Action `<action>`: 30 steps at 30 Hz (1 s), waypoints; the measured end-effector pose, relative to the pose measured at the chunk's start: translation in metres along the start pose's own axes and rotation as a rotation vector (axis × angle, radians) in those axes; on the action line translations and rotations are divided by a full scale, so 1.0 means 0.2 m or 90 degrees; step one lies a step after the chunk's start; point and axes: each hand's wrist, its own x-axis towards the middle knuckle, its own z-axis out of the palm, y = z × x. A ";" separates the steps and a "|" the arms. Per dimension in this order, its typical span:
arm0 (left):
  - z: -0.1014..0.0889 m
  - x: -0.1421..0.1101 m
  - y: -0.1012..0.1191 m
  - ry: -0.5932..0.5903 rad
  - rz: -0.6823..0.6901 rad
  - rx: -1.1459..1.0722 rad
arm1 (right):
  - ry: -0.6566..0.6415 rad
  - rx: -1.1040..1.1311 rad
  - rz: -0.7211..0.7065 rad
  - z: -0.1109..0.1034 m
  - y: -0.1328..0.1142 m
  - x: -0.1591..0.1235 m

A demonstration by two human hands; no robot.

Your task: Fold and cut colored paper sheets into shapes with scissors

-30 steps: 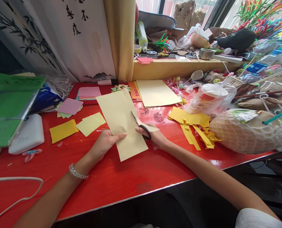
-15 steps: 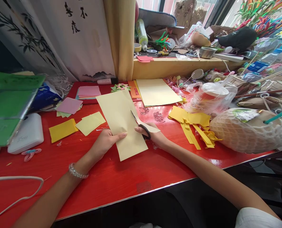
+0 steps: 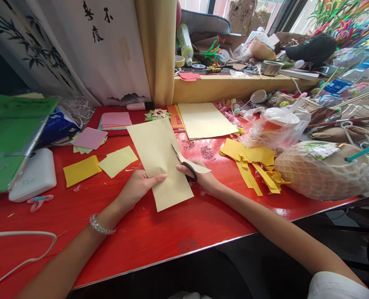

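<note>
A pale yellow sheet of paper is held up over the red table, pinched at its left edge by my left hand, thumb on top. Black-handled scissors are in my right hand, their blades in a cut on the sheet's right side. A partly cut strip curls away to the right, over my right hand. Part of my right hand's fingers is hidden behind the paper and handles.
Yellow paper scraps lie right of my right hand, beside a net-wrapped bundle. Pale sheets are stacked behind. Small yellow slips, an orange-yellow stack and a white power bank lie left. The table's front edge is near me.
Almost nothing differs. The paper, the scissors and both hands hold nearly the same positions, with only a very slight shift of the view.
</note>
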 end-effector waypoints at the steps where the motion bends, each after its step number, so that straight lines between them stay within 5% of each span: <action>1: 0.00 0.00 0.00 -0.002 0.000 -0.002 | 0.001 0.001 0.002 0.00 0.00 0.00; 30: 0.01 0.00 -0.01 -0.011 0.004 0.020 | 0.010 0.019 -0.004 -0.01 0.01 0.01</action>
